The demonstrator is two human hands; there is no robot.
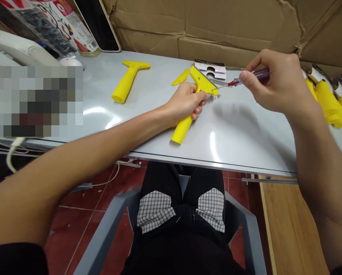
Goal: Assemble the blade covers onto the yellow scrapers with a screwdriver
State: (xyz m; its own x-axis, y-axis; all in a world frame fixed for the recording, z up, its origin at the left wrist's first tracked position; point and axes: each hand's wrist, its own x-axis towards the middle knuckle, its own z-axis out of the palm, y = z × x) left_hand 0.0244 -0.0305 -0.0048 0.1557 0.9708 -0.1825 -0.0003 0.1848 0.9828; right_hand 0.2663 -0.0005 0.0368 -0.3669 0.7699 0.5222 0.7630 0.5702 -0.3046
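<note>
A yellow plastic scraper with a wide flared head lies tilted on the tabletop. My left hand is wrapped round its neck, just below the head. In my right hand is a screwdriver with a clear purplish handle and a red collar. Its tip touches a screw hole near the right corner of the scraper's head. A few small screws lie just beside that corner. Behind the head lies a loose yellow cover piece. Another yellow handle rests apart, to the left.
White-and-black cards lie by the cardboard wall at the back. Several yellow scrapers are grouped at the right. A dark-screened device, printed packaging and a white appliance stand at the left. The table's front edge is above my lap.
</note>
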